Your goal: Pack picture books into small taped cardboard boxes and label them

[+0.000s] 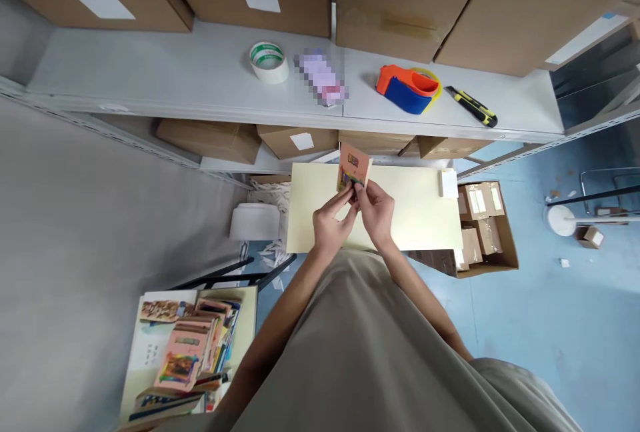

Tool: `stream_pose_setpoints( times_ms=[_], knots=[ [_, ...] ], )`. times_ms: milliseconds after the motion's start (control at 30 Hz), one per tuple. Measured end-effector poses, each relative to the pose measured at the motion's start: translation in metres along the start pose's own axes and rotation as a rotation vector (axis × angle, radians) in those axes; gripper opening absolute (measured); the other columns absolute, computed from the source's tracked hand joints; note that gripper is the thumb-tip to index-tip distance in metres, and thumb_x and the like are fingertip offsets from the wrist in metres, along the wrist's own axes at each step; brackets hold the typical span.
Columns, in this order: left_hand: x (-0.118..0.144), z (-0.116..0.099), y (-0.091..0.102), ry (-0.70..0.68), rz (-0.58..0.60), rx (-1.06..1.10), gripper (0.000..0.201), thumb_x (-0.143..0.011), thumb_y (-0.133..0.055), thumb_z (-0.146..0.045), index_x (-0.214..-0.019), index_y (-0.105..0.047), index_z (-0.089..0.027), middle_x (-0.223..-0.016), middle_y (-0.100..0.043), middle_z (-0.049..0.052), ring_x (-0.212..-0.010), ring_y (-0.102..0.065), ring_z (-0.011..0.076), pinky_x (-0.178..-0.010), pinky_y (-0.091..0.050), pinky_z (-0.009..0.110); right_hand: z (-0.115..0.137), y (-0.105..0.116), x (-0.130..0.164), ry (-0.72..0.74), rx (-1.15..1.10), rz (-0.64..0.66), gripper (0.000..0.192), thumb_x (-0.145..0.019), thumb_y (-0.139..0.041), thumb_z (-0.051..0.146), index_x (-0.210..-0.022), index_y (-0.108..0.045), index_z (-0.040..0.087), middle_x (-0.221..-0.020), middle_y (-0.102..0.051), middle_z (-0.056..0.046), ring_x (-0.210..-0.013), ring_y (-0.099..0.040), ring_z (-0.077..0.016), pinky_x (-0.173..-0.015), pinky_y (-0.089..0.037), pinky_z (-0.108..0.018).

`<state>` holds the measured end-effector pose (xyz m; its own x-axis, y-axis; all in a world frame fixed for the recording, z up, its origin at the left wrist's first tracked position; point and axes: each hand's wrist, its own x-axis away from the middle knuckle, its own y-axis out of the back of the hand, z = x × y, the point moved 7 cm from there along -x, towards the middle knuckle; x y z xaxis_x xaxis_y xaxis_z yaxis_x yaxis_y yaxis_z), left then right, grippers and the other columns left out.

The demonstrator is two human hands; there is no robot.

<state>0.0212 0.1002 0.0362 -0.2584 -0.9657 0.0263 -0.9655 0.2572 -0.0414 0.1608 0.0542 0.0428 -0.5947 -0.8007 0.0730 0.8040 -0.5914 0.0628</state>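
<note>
A small salmon-pink booklet (353,162) with a coloured picture on its cover stands raised above the pale yellow tabletop (415,225). My right hand (379,212) pinches its lower edge, with the thumb on the cover. Beside it, my left hand (330,222) has its fingertips against the booklet's lower left part, thumb and fingers drawn together. The fingertips of both hands meet there and partly cover the picture. Near the table's right end lies a small white stack or box (448,184).
On the grey shelf (200,79) ahead are a tape roll (269,63), a blurred phone-like object (321,77), an orange-and-blue tape dispenser (407,89) and a utility knife (473,107). A carton of small boxes (505,252) stands right; stacked books (185,352) lie lower left.
</note>
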Motion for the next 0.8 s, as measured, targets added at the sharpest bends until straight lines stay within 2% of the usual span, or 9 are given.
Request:
stream_pose_setpoints(
  times_ms=[100, 167, 233, 300, 433, 533, 667, 733, 800],
  knots=[
    [-0.013, 0.006, 0.037, 0.069, -0.074, 0.084, 0.059, -0.085, -0.1, -0.063, -0.128, -0.09, -0.025, -0.147, -0.083, 0.013, -0.14, -0.078, 0.036, -0.115, -0.066, 0.046, 0.005, -0.003, -0.002, 0.021, -0.047, 0.056, 0.061, -0.096, -0.077, 0.085, -0.112, -0.088, 0.027, -0.102, -0.088, -0.005, -0.102, -0.083, -0.0291, -0.092, -0.071, -0.042],
    [-0.024, 0.018, 0.053, 0.164, -0.053, 0.165, 0.068, -0.079, -0.102, -0.072, -0.122, -0.09, -0.021, -0.138, -0.086, 0.015, -0.136, -0.078, 0.0357, -0.11, -0.065, 0.042, 0.007, -0.004, -0.001, 0.004, -0.092, 0.095, 0.061, -0.091, -0.082, 0.086, -0.109, -0.088, 0.027, -0.099, -0.087, -0.004, -0.1, -0.082, -0.0286, -0.092, -0.071, -0.042],
    [-0.03, 0.032, 0.059, 0.282, 0.031, 0.256, 0.072, -0.07, -0.104, -0.078, -0.107, -0.09, -0.018, -0.115, -0.089, 0.014, -0.119, -0.082, 0.0321, -0.103, -0.065, 0.039, 0.006, -0.006, 0.002, -0.032, -0.13, 0.128, 0.061, -0.089, -0.085, 0.086, -0.105, -0.088, 0.027, -0.096, -0.086, -0.003, -0.096, -0.082, -0.0272, -0.09, -0.07, -0.042],
    [-0.032, 0.042, 0.06, 0.363, 0.075, 0.328, 0.072, -0.061, -0.108, -0.078, -0.096, -0.089, -0.018, -0.096, -0.087, 0.009, -0.098, -0.081, 0.0245, -0.09, -0.064, 0.034, 0.005, -0.009, 0.006, -0.055, -0.157, 0.142, 0.06, -0.087, -0.088, 0.085, -0.103, -0.088, 0.027, -0.095, -0.086, -0.003, -0.092, -0.081, -0.0259, -0.09, -0.071, -0.042],
    [-0.03, 0.044, 0.062, 0.362, 0.05, 0.379, 0.059, -0.062, -0.111, -0.069, -0.087, -0.086, -0.02, -0.078, -0.076, 0.001, -0.075, -0.068, 0.0147, -0.07, -0.054, 0.026, 0.004, -0.014, 0.011, -0.06, -0.161, 0.121, 0.062, -0.086, -0.088, 0.086, -0.103, -0.088, 0.026, -0.096, -0.087, -0.003, -0.091, -0.082, -0.0257, -0.091, -0.072, -0.043],
    [-0.03, 0.036, 0.064, 0.323, 0.027, 0.376, 0.055, -0.067, -0.109, -0.067, -0.086, -0.085, -0.021, -0.076, -0.074, 0.001, -0.077, -0.069, 0.0156, -0.072, -0.055, 0.028, 0.005, -0.013, 0.016, -0.034, -0.124, 0.059, 0.069, -0.086, -0.086, 0.089, -0.114, -0.089, 0.025, -0.105, -0.09, -0.006, -0.104, -0.086, -0.0299, -0.099, -0.073, -0.048],
    [-0.03, 0.023, 0.066, 0.271, -0.035, 0.346, 0.058, -0.069, -0.107, -0.068, -0.096, -0.09, -0.021, -0.088, -0.083, 0.003, -0.093, -0.078, 0.0212, -0.088, -0.063, 0.032, 0.023, 0.0, 0.034, 0.098, 0.022, -0.174, 0.066, -0.101, -0.077, 0.08, -0.139, -0.084, 0.027, -0.143, -0.086, -0.012, -0.137, -0.081, -0.033, -0.118, -0.068, -0.051],
    [-0.027, 0.016, 0.061, 0.247, -0.049, 0.33, 0.059, -0.071, -0.106, -0.068, -0.103, -0.092, -0.021, -0.097, -0.088, 0.005, -0.102, -0.081, 0.0254, -0.096, -0.065, 0.036, 0.031, -0.005, 0.044, 0.121, 0.079, -0.187, 0.059, -0.108, -0.072, 0.073, -0.144, -0.083, 0.028, -0.153, -0.081, -0.011, -0.144, -0.078, -0.0324, -0.119, -0.068, -0.05],
    [-0.019, 0.006, 0.05, 0.214, -0.028, 0.304, 0.057, -0.076, -0.104, -0.067, -0.108, -0.093, -0.02, -0.107, -0.09, 0.008, -0.109, -0.083, 0.0302, -0.102, -0.068, 0.042, 0.034, -0.015, 0.05, 0.106, 0.074, -0.133, 0.057, -0.106, -0.075, 0.072, -0.143, -0.084, 0.029, -0.153, -0.081, -0.01, -0.143, -0.078, -0.0325, -0.116, -0.07, -0.049]
  ],
)
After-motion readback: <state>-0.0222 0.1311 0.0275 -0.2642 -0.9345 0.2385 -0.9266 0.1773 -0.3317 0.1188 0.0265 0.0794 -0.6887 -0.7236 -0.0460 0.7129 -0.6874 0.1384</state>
